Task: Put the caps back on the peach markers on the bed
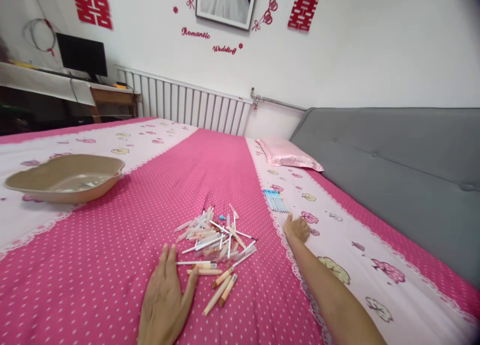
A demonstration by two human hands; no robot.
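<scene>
My left hand (165, 295) lies open on the pink bedspread, fingers stretched forward and thumb out to the side, holding nothing. Near its thumb are several beige pens (221, 290) with brown ends and a white stick (195, 262). Beyond them spreads a loose heap of pen parts (219, 237), made up of clear barrels, white refills and caps. My right hand (296, 228) rests at the near end of a neat row of blue-topped pens (275, 200). Its fingers are curled under; what they hold, if anything, is hidden. One brownish-tipped pen (284, 202) lies at the row's right end.
A beige plastic basin (67, 197) stands on the bed at left, with some pale pieces inside. A pink pillow (288, 155) lies against the grey headboard (393, 160). Behind the bed are a white radiator (187, 101) and a desk with a monitor (81, 54).
</scene>
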